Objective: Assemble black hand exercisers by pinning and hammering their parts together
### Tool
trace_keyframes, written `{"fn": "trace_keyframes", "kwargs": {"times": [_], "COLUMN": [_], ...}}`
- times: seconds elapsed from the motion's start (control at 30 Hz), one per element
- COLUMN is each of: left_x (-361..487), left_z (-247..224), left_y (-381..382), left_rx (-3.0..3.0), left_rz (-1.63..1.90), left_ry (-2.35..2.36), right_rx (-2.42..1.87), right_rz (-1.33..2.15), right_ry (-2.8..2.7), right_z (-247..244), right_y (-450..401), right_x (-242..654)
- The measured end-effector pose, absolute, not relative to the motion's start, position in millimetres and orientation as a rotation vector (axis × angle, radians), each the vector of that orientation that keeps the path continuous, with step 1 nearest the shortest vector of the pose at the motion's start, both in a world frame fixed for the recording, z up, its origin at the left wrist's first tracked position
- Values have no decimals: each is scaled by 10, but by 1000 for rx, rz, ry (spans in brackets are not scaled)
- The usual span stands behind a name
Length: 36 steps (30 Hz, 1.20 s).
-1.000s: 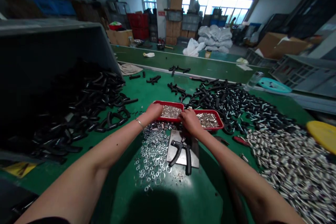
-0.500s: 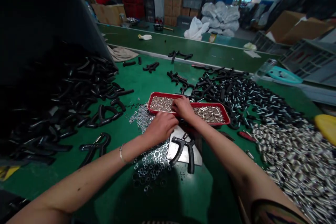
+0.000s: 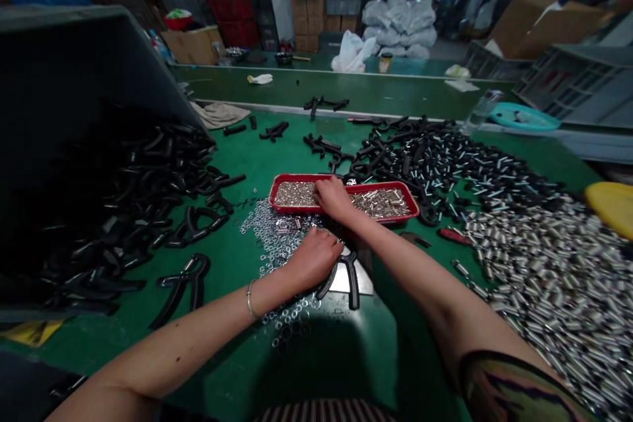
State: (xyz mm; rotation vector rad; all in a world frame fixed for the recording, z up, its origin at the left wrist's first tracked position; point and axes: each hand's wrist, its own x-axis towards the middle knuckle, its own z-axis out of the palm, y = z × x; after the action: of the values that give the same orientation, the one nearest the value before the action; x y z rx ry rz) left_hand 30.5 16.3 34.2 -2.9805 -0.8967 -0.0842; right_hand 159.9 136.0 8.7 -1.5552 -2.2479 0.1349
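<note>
My right hand reaches into the middle of the red tray, its fingertips bent down at the small metal parts in the left part. Short metal pins fill the right part. My left hand is closed over the top of a black forked handle piece, which lies on a metal plate; its fingertips meet near a small part that I cannot make out. Loose metal rings are scattered left of the left hand.
Black handles spill from a dark bin at left. Another handle lies in front. At right are black parts with pins, metal sleeves, a red-handled tool and a yellow lid.
My left hand has moved down and right from beside the tray onto the forked handle piece. My right hand stays in the tray. The whole view has shifted slightly.
</note>
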Motion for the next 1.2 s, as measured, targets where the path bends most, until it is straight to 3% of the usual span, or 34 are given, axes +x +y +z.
{"fn": "trace_keyframes", "kwargs": {"times": [0.37, 0.53, 0.63, 0.83, 1.03, 1.2], "left_x": [391, 325, 276, 251, 247, 271], "left_z": [315, 259, 238, 238, 271, 305], "left_y": [173, 242, 266, 246, 206, 132], "left_rx": [-2952, -3062, -3144, -3189, -3178, -3110], "left_rz": [34, -123, -196, -202, -151, -116], "left_ry": [-476, -566, -654, -703, -808, -701], "right_rx": [-1375, -1197, -1221, -1348, -1368, -1492], "right_rz": [424, 1161, 1356, 1411, 1476, 1135], "right_ry": [-1971, -1367, -1056, -726, -806, -1222], "right_z": [296, 371, 299, 123, 74, 11], "right_y": [1118, 241, -343, -952, -1004, -850], "right_x": [1712, 2008, 2213, 2519, 2457, 2209]}}
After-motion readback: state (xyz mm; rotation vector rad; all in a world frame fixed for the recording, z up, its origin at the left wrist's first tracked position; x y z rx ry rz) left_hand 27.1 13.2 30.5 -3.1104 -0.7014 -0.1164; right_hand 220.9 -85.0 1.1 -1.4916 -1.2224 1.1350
